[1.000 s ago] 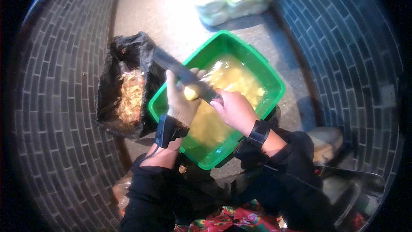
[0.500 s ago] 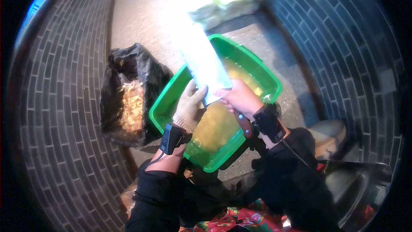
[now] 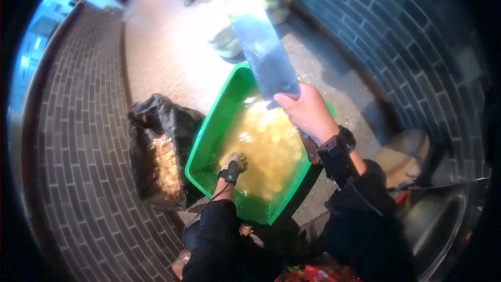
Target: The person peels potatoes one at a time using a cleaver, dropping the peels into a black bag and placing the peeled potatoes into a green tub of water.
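Note:
My right hand (image 3: 312, 114) grips a cleaver (image 3: 270, 55) with a broad grey blade and a riveted brown handle. The blade points up and away over the far part of a green tub (image 3: 209, 125). Cloudy yellowish water fills the tub, with pale yellow pieces (image 3: 269, 141) in it, too blurred to name. My left hand (image 3: 235, 164), in a light knitted glove, reaches into the tub's near left part at the water. Its fingers are partly hidden, and whether they hold anything does not show.
Left of the tub stands a black plastic bag (image 3: 169, 112) with yellowish scraps (image 3: 167, 167) inside. Leafy green vegetables (image 3: 229, 42) lie beyond it in strong glare. Brick walls (image 3: 78, 125) rise on both sides. A round tan object (image 3: 404, 159) sits at right.
My left hand has left the cleaver blade and gone down into the tub. My right hand keeps the cleaver, now tilted less into the glare. The view has shifted.

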### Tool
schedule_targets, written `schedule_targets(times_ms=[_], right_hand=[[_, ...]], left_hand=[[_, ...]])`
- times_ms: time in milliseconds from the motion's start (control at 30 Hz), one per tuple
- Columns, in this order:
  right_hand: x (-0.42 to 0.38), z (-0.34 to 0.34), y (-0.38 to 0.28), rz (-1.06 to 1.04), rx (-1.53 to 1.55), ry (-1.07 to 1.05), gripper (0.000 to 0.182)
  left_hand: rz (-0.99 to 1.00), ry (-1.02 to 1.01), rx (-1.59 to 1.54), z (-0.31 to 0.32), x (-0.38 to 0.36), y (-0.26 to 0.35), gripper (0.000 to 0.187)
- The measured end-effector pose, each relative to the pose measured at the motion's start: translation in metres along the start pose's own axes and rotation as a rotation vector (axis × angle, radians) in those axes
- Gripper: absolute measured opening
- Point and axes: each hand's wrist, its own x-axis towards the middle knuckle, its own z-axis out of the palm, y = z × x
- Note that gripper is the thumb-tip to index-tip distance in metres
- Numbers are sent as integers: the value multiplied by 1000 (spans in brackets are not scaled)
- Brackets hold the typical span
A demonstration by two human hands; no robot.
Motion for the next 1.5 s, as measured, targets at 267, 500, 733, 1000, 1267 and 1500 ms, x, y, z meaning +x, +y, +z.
schedule_targets(times_ms=[267,500,733,1000,1267,1500], right_hand=[[11,-20,8,33,-61,9,23],[15,-41,10,117,-116,96,20],[18,-38,8,139,-44,73,23],[19,-26,3,198,-79,15,22],[18,-26,7,118,-84,16,21],[18,-27,11,121,-43,17,21]], left_hand=[[574,246,811,35,21,53,42],[336,141,1438,56,66,80,62],[383,122,1252,77,74,65,63],[395,91,1158,102,74,53,64],[401,133,1136,123,69,38,65],[415,166,1113,136,71,31,66]])
